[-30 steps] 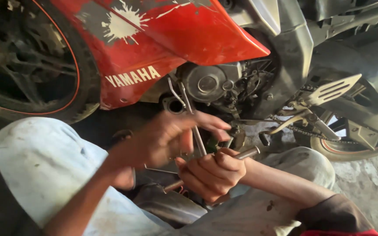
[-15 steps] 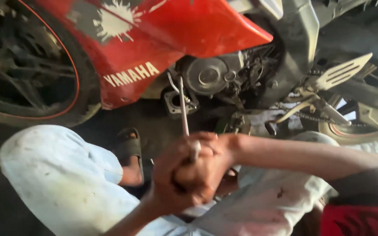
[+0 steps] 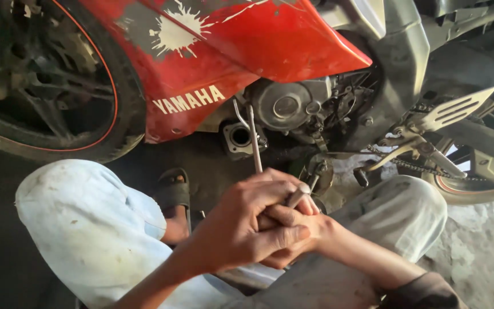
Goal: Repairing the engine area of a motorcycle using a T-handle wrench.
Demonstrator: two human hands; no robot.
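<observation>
In the lower centre of the frame, the left hand [image 3: 247,229] lies over the right hand [image 3: 295,237], and both sets of fingers are curled and pressed together around a thin, silver metal rod tool [image 3: 254,140]. The rod rises from the fists toward the grey metal engine cover [image 3: 284,106] under the red plastic fairing [image 3: 230,63]. The black front tyre [image 3: 58,91] is at upper left, and the silver metal footpeg [image 3: 455,109] at right.

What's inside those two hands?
A metal rod sticks up from the left hand and right hand, and a short stub pokes out. The fingers hide the rest.
</observation>
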